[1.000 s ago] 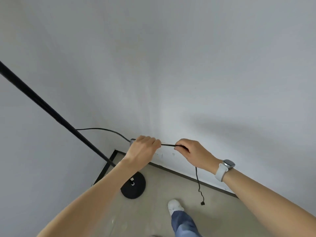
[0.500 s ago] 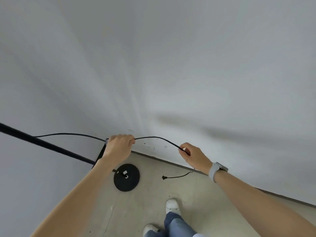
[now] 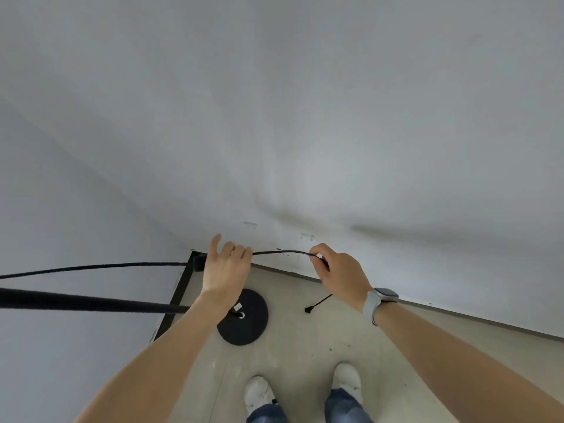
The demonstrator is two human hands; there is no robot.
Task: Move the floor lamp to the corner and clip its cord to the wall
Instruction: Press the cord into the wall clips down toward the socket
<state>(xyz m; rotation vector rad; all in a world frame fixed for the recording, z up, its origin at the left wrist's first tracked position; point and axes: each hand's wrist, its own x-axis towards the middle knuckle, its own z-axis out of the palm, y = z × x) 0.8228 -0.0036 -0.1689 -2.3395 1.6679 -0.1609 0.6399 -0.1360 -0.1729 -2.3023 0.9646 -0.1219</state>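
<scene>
The black floor lamp stands in the room corner, its round base (image 3: 242,319) on the floor and its pole (image 3: 91,302) running off to the left. The thin black cord (image 3: 280,252) is stretched between my hands, close to the white wall just above the baseboard. My left hand (image 3: 225,267) has its fingers curled over the cord, thumb raised. My right hand (image 3: 338,273), with a watch on the wrist, pinches the cord. The cord's plug end (image 3: 308,309) lies on the floor. Two small clear clips (image 3: 250,224) (image 3: 306,236) sit on the wall above the cord.
Two white walls meet at the corner, edged by a dark baseboard (image 3: 180,294). The floor (image 3: 305,346) is beige. My white shoes (image 3: 259,392) stand just behind the lamp base.
Both hands have dropped lower along the wall. The cord between them has gone from an arch to nearly straight. My left thumb has lifted off.
</scene>
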